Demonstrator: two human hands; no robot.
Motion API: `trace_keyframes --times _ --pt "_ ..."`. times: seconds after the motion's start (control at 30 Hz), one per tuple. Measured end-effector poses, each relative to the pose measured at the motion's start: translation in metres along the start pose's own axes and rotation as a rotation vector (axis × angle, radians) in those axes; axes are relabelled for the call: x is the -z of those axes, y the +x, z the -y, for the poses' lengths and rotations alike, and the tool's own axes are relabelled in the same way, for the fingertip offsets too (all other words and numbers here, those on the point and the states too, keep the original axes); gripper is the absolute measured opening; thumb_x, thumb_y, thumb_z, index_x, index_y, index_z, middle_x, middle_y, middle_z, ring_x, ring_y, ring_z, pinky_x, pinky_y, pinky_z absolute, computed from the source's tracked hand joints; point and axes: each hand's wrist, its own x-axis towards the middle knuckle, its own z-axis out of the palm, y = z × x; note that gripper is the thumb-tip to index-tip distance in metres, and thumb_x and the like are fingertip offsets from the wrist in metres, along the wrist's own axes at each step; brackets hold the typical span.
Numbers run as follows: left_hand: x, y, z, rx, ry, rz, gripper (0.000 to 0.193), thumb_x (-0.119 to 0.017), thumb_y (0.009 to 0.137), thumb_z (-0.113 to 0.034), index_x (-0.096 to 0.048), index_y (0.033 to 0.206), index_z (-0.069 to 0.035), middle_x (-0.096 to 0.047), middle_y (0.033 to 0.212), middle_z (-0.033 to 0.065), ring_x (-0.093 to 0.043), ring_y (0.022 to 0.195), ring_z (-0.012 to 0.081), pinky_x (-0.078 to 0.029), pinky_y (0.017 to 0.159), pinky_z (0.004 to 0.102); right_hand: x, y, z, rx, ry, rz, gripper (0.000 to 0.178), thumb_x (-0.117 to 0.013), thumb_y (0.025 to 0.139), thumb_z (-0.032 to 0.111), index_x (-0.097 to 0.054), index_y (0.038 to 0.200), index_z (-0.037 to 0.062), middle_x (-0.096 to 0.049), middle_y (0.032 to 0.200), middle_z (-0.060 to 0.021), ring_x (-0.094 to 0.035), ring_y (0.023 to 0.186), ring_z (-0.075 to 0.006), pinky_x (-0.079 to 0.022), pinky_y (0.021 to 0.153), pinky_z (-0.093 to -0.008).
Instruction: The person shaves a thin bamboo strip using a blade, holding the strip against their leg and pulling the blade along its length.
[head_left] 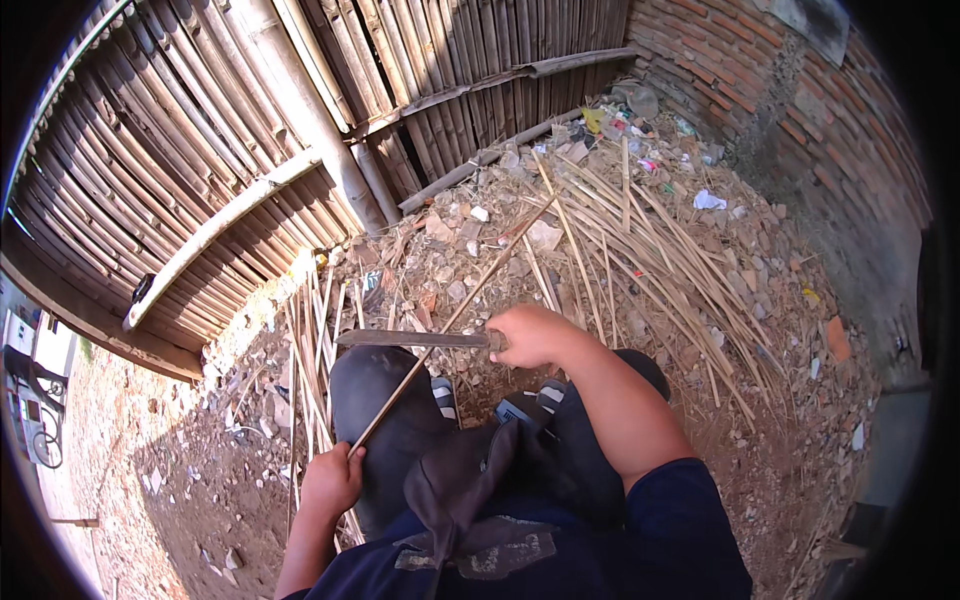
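Observation:
My left hand [330, 482] is closed round the near end of a long, thin bamboo strip [482, 281]. The strip slants up and away to the right over my left knee. In my right hand [526, 336] is the handle of a large knife [412, 339] with a long, dull, flat blade. That blade points left, just above my left knee, and crosses the strip. Whether the edge presses into the bamboo cannot be made out. My fingers hide most of the knife's handle.
Many loose bamboo strips [668, 262] lie on the rubble ahead to the right. Another bundle of strips [313, 345] lies beside my left leg. A bamboo fence [230, 130] rises at the left and far side, a brick wall [830, 130] at the right. Stones and litter cover the ground.

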Motion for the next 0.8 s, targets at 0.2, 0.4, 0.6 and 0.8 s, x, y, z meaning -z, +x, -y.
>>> trace_keyframes --times 0.2,0.4,0.6,0.8 --pt "-0.002 -0.004 -0.005 -0.001 0.008 -0.117 0.034 -0.058 0.1 -0.033 -0.059 0.084 -0.004 -0.065 0.073 0.0256 -0.065 0.072 0.0474 -0.05 0.067 0.0571 0.017 0.013 -0.077 -0.363 0.555 -0.168 0.064 -0.081 0.08 0.034 -0.062 0.132 0.0007 -0.072 0.101 -0.0173 -0.069 0.09 -0.0318 -0.053 0.081 -0.0426" --pt "0.011 0.0 -0.004 -0.014 -0.039 -0.01 0.037 -0.057 0.1 -0.036 -0.061 0.085 -0.003 -0.066 0.074 0.0254 -0.065 0.076 0.0478 -0.051 0.071 0.0572 0.015 -0.004 -0.051 -0.316 0.197 -0.194 0.071 -0.079 0.081 0.035 -0.057 0.138 -0.0002 -0.064 0.129 -0.0267 -0.063 0.12 -0.0382 -0.049 0.103 -0.0422" --pt "0.015 0.008 0.015 0.007 -0.229 0.101 0.046 -0.054 0.101 -0.043 -0.068 0.091 0.0 -0.068 0.079 0.0259 -0.066 0.081 0.0466 -0.051 0.074 0.052 0.009 -0.016 -0.016 0.027 0.169 -0.261 0.049 -0.081 0.079 0.034 -0.067 0.114 0.002 -0.068 0.082 -0.0206 -0.068 0.078 -0.0355 -0.051 0.071 -0.0447" --pt "0.012 0.01 0.02 -0.007 -0.305 0.133 0.048 -0.056 0.1 -0.044 -0.068 0.093 0.002 -0.068 0.079 0.0244 -0.069 0.077 0.04 -0.052 0.073 0.0467 0.011 -0.013 -0.019 -0.033 -0.096 -0.463 0.04 -0.077 0.083 0.042 -0.067 0.1 0.0076 -0.069 0.081 -0.0178 -0.068 0.08 -0.0397 -0.054 0.072 -0.0478"
